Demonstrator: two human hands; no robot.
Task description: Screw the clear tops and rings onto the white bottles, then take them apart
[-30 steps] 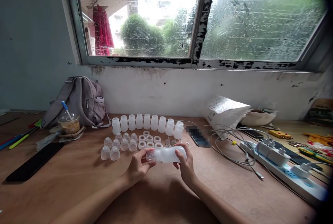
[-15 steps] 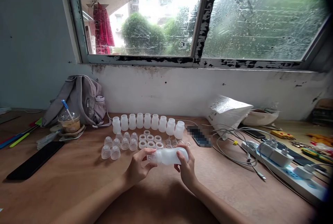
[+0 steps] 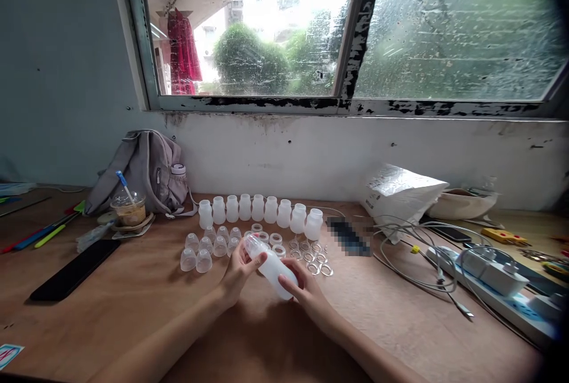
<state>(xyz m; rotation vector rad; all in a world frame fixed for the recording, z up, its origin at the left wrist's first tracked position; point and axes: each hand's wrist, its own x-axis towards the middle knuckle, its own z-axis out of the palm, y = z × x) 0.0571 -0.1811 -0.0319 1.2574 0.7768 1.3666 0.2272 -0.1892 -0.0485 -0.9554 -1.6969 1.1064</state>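
Note:
A frosted white baby bottle (image 3: 274,271) with a clear cap at its upper end lies tilted between both my hands. My left hand (image 3: 239,268) pinches the cap end, at the upper left. Lower down, my right hand (image 3: 302,285) wraps round the bottle's body near its base. Behind them, several open frosted bottles (image 3: 258,208) stand in a row. Clear dome caps (image 3: 196,260) sit to the left on the table (image 3: 146,312). White collar rings (image 3: 278,251) lie just behind the held bottle, partly hidden by it, and thin clear rings (image 3: 326,269) lie to the right.
A grey backpack (image 3: 146,169) and a drink cup (image 3: 128,208) stand at the back left, with a black flat object (image 3: 75,270) in front. A blurred-out phone (image 3: 349,236), tangled cables (image 3: 413,270), a power strip (image 3: 493,288) and a white bag (image 3: 395,199) occupy the right.
The bottle has turned from nearly level to a slant, its cap end up and its base lowered toward me. Both hands have moved with it, and the view has shifted slightly left.

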